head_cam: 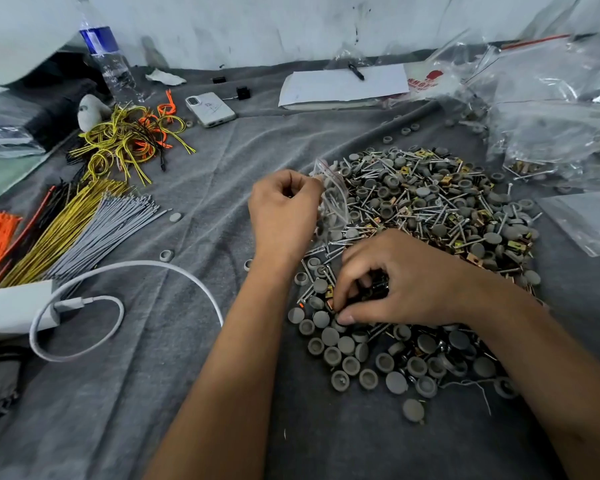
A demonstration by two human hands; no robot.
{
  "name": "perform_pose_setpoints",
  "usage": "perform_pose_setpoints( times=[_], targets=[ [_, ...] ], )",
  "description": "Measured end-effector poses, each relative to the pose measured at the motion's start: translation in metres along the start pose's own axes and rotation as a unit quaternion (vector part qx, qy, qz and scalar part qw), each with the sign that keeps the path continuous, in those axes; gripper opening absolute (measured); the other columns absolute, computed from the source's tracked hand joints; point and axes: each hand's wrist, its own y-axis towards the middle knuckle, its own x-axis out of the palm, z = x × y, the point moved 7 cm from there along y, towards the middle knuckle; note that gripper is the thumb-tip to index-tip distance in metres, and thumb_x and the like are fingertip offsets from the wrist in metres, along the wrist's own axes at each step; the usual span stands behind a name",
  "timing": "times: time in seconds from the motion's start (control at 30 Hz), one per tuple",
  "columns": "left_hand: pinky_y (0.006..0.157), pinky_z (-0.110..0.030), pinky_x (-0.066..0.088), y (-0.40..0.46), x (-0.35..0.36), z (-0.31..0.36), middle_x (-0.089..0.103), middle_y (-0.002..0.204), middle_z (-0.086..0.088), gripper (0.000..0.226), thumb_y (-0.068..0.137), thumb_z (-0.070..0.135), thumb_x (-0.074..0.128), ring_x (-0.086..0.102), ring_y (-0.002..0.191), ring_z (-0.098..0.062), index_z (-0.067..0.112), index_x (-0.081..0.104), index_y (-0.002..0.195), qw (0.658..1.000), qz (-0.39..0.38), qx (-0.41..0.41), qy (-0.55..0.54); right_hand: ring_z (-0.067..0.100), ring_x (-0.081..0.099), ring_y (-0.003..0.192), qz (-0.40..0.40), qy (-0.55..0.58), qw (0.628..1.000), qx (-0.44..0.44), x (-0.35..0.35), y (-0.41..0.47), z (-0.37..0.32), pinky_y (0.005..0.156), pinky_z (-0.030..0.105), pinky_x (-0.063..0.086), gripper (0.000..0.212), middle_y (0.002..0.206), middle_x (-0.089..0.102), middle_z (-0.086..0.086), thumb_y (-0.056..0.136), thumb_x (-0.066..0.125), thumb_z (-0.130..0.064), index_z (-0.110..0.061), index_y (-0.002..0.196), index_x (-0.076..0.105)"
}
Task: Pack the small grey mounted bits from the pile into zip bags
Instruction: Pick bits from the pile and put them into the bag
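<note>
A wrinkled dark grey cloth (201, 393) covers the whole tabletop, creased in long folds. Behind it rises a scuffed, whitish painted wall (257, 26) with dark marks and smudges. Soft, even light falls across everything, casting only faint shadows.

A heap of small grey round bits (430, 216), caps up or hollow-side up, spreads under the right fingers (347, 299); the left fingers (305, 188) pinch a clear zip bag (335, 199) upright.

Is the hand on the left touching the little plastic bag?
Touching. The head view shows the left hand pinching the small zip bag at its top edge, holding it up over the pile.
</note>
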Motion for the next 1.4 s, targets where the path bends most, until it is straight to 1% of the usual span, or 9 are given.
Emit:
perform_pose_setpoints(
  times=[0.27, 0.57, 0.67, 0.77, 0.9, 1.0, 1.17, 1.3, 1.4],
  targets=[
    [0.061, -0.033, 0.047, -0.002, 0.005, 0.001, 0.061, 0.063, -0.009, 0.025, 0.092, 0.014, 0.069, 0.055, 0.058, -0.019, 0.011, 0.065, 0.068, 1.000, -0.015, 0.002, 0.019, 0.009, 0.064, 0.075, 0.012, -0.026, 1.000, 0.013, -0.003, -0.001, 0.001, 0.064, 0.015, 0.046, 0.009, 0.074, 0.062, -0.018, 0.083, 0.074, -0.021, -0.029, 0.084, 0.079],
    [0.060, -0.031, 0.048, -0.003, 0.005, -0.001, 0.062, 0.062, -0.005, 0.025, 0.092, 0.016, 0.071, 0.056, 0.056, -0.016, 0.011, 0.065, 0.069, 0.999, -0.020, 0.005, 0.025, 0.008, 0.061, 0.073, 0.015, -0.101, 0.995, -0.009, 0.000, 0.001, -0.011, 0.066, 0.013, 0.043, 0.005, 0.076, 0.065, -0.013, 0.083, 0.073, -0.016, -0.020, 0.081, 0.076],
    [0.059, -0.031, 0.048, -0.003, 0.005, -0.002, 0.061, 0.061, -0.003, 0.025, 0.092, 0.016, 0.072, 0.057, 0.057, -0.014, 0.008, 0.065, 0.070, 1.000, -0.022, 0.002, 0.020, 0.005, 0.061, 0.075, 0.012, -0.090, 0.996, -0.007, -0.001, 0.000, -0.010, 0.068, 0.012, 0.041, 0.009, 0.079, 0.066, -0.014, 0.089, 0.070, -0.021, -0.021, 0.083, 0.077],
    [0.062, -0.034, 0.047, -0.002, 0.005, -0.003, 0.061, 0.064, -0.007, 0.026, 0.092, 0.016, 0.072, 0.056, 0.060, -0.018, -0.001, 0.066, 0.074, 1.000, -0.019, 0.002, 0.012, 0.003, 0.062, 0.079, 0.002, -0.081, 0.997, 0.001, -0.001, -0.001, -0.008, 0.070, 0.013, 0.044, 0.007, 0.082, 0.064, -0.017, 0.088, 0.078, -0.033, -0.026, 0.088, 0.077],
    [0.058, -0.031, 0.046, -0.003, 0.006, -0.003, 0.060, 0.062, -0.008, 0.027, 0.093, 0.014, 0.070, 0.055, 0.056, -0.017, -0.005, 0.064, 0.076, 0.999, -0.029, 0.005, 0.015, 0.004, 0.062, 0.079, 0.008, -0.055, 0.998, 0.007, -0.004, -0.001, -0.003, 0.072, 0.019, 0.048, 0.006, 0.082, 0.065, -0.017, 0.085, 0.083, -0.026, -0.028, 0.084, 0.078],
    [0.057, -0.032, 0.048, -0.004, 0.009, -0.001, 0.062, 0.061, -0.007, 0.026, 0.093, 0.015, 0.070, 0.056, 0.055, -0.017, -0.004, 0.065, 0.075, 0.998, -0.048, 0.016, 0.029, 0.008, 0.063, 0.080, 0.048, -0.018, 0.998, 0.022, -0.015, -0.003, 0.003, 0.073, 0.027, 0.051, 0.009, 0.083, 0.067, -0.013, 0.086, 0.082, -0.023, -0.029, 0.082, 0.076],
    [0.062, -0.040, 0.048, -0.005, 0.011, 0.002, 0.062, 0.063, -0.009, 0.025, 0.092, 0.014, 0.070, 0.056, 0.060, -0.023, 0.005, 0.064, 0.069, 0.996, -0.078, 0.032, 0.042, 0.011, 0.067, 0.086, 0.196, 0.043, 0.980, -0.001, -0.045, -0.011, 0.002, 0.079, 0.022, 0.050, 0.010, 0.086, 0.068, -0.012, 0.090, 0.077, -0.013, -0.020, 0.086, 0.072],
    [0.056, -0.033, 0.046, -0.009, 0.022, 0.006, 0.061, 0.057, -0.003, 0.028, 0.094, 0.008, 0.069, 0.055, 0.055, -0.020, 0.010, 0.063, 0.067, 0.985, -0.145, 0.055, 0.071, 0.010, 0.065, 0.085, 0.338, -0.006, 0.941, 0.007, -0.063, -0.020, 0.005, 0.078, 0.027, 0.054, 0.005, 0.090, 0.068, -0.005, 0.090, 0.076, -0.011, -0.015, 0.091, 0.072],
    [0.049, -0.025, 0.043, -0.016, 0.031, 0.007, 0.061, 0.054, 0.001, 0.023, 0.096, 0.008, 0.068, 0.055, 0.047, -0.012, 0.009, 0.066, 0.073, 0.973, -0.200, 0.066, 0.096, 0.012, 0.059, 0.083, 0.386, -0.091, 0.917, 0.030, -0.069, -0.023, 0.009, 0.075, 0.020, 0.048, 0.005, 0.090, 0.065, -0.002, 0.090, 0.075, -0.008, -0.011, 0.091, 0.072]
  ],
)
